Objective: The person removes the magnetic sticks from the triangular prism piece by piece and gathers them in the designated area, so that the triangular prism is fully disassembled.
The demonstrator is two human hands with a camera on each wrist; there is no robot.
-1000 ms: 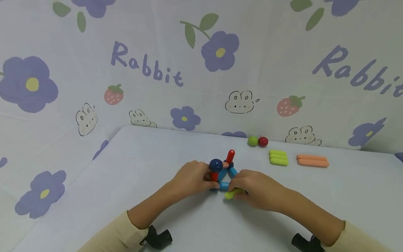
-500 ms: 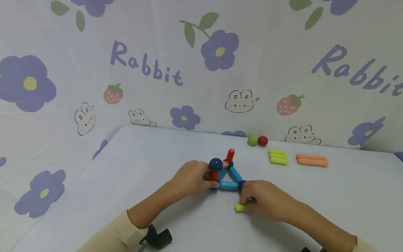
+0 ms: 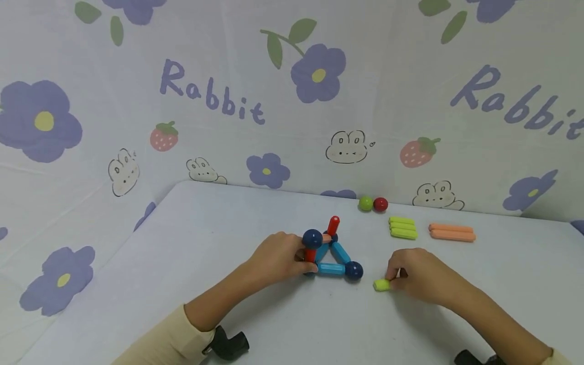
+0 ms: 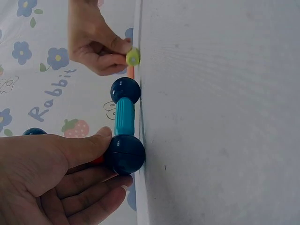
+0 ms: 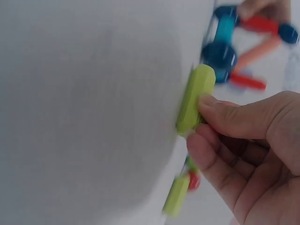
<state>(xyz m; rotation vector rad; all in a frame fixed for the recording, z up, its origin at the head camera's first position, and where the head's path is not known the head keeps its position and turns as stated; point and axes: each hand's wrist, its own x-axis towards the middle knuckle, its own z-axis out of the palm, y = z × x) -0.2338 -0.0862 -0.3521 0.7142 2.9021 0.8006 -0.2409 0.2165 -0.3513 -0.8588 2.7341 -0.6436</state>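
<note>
A magnetic rod-and-ball frame stands on the table; blue rods [image 3: 331, 269] form its triangular base, with dark blue balls [image 3: 354, 270] at the corners. One red rod [image 3: 334, 224] stands up at the back corner. Another, at the near left, carries a dark blue ball [image 3: 312, 239] on top, and an orange rod slants from there. My left hand [image 3: 278, 259] grips the frame at this near-left corner, its thumb against the lower ball [image 4: 125, 154] in the left wrist view. Right of the frame, my right hand [image 3: 424, 276] pinches a yellow-green rod [image 5: 196, 98] between thumb and fingers, apart from the frame.
A green ball [image 3: 366, 204] and a red ball [image 3: 380, 204] sit at the table's back edge. Several yellow-green rods [image 3: 403, 228] lie side by side at the back right, beside two orange rods [image 3: 452, 232]. A printed cloth [image 3: 205, 142] hangs behind the table.
My right hand has drawn away to the right with the yellow-green rod, uncovering the near-right dark blue ball. My left hand stays in place on the frame.
</note>
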